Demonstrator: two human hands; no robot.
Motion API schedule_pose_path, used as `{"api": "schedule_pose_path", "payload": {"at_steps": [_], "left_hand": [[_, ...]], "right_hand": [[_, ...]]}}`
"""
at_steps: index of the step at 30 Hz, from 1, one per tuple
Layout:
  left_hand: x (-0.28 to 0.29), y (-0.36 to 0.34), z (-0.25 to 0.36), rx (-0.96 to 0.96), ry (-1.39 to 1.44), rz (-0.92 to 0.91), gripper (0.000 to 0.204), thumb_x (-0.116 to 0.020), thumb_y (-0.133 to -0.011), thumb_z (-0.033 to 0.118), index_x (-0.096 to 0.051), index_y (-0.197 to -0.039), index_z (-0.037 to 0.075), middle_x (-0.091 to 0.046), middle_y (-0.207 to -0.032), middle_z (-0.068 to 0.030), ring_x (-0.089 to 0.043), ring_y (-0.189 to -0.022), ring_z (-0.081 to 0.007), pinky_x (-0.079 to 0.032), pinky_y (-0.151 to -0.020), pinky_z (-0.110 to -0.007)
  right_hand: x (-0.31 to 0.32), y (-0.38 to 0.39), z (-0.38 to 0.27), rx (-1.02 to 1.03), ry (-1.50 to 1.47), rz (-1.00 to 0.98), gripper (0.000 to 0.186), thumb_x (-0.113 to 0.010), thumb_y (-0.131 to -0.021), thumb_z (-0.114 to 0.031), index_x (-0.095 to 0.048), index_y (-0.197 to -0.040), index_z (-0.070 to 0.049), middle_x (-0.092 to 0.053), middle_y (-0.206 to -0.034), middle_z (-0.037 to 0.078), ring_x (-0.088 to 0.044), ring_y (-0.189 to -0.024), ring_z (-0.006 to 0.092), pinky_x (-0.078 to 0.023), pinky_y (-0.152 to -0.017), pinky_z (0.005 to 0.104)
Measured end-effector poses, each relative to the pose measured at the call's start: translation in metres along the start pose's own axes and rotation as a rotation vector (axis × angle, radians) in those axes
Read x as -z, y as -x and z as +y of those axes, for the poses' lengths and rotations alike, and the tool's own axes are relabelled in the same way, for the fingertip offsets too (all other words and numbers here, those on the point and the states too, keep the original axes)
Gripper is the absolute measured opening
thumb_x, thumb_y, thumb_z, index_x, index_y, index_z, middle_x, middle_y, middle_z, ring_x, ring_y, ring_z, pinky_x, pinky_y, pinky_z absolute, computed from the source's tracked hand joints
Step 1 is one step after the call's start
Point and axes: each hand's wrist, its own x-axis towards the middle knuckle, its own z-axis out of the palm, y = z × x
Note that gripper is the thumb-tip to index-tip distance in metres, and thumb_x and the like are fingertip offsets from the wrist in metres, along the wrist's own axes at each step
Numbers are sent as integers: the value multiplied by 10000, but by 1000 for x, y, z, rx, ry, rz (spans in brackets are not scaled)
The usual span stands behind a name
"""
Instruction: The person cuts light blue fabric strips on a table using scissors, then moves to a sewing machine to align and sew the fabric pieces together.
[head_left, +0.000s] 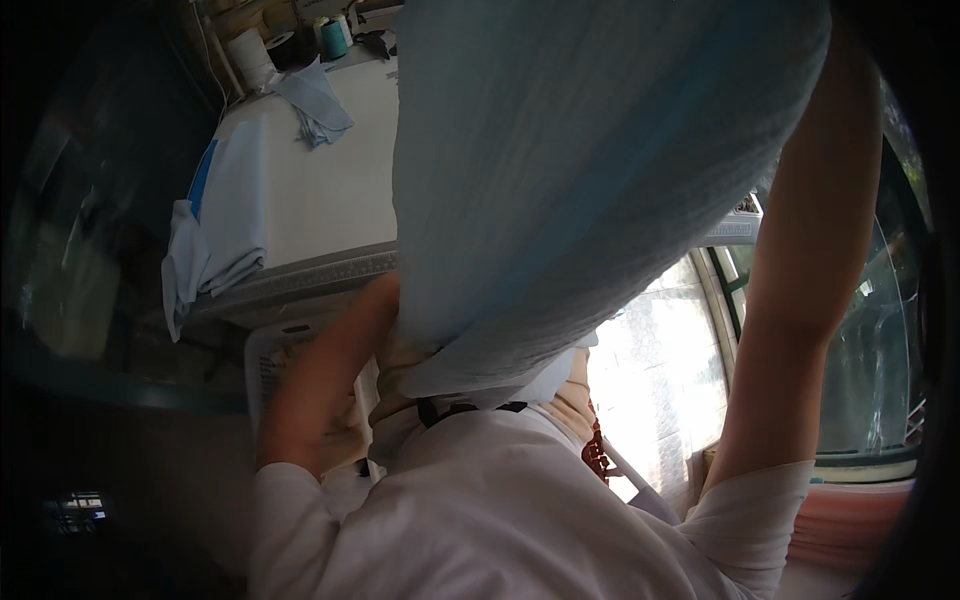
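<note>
A large light blue crinkled cloth (600,180) hangs in front of me, from the top of the view down to my lap. It covers much of the middle. My left arm bends in beside the cloth's left edge, and my left hand (388,292) goes behind it, so its fingers are hidden. On the other side my right arm (800,250) stretches upward along the cloth's right edge. The right hand is out of sight past the top of the view, and its grip does not show.
Left of the cloth stands a white worktable (340,170). Folded pale blue fabric (235,210) hangs over its edge, with a small fabric piece (318,105) farther back. Thread spools (333,38) stand at the far end. A plastic basket (262,370) sits below.
</note>
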Motion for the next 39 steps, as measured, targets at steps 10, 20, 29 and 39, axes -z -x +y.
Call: {"api": "schedule_pose_path", "payload": {"at_steps": [10, 20, 29, 39], "left_hand": [[19, 109, 19, 315, 95, -298, 474, -846, -748, 207, -652, -1091, -57, -705, -966, -105, -670, -835, -156, -519, -710, -244], [31, 94, -8, 416, 424, 126, 271, -764, -801, 67, -660, -1004, -78, -697, -890, -102, -654, -797, -118, -513, -719, -230], [30, 72, 9, 407, 25, 249, 186, -725, -790, 21, -728, -957, -60, -691, -844, -89, -611, -739, -118, -477, -675, -248], [-2, 98, 4, 774, -422, 265, 248, -715, -837, 142, -702, -1025, -19, -693, -828, -118, -631, -700, -184, -470, -650, -284]], "right_hand": [[198, 141, 2, -245, 526, 513, 297, -599, -933, -124, -601, -1199, 7, -666, -1076, 132, -652, -905, 223, -525, -833, 312], [124, 239, 34, -1001, 700, -136, 368, -668, -900, -100, -584, -1235, 27, -681, -1080, 117, -656, -931, 191, -529, -828, 303], [11, 266, 135, -668, 468, -1020, 558, -814, -768, -309, -631, -1184, 15, -681, -1082, 168, -669, -963, 311, -505, -905, 380], [4, 289, 166, -1262, -263, -622, 121, -733, -865, -95, -702, -926, 5, -652, -800, -28, -537, -720, 37, -414, -650, 204]]}}
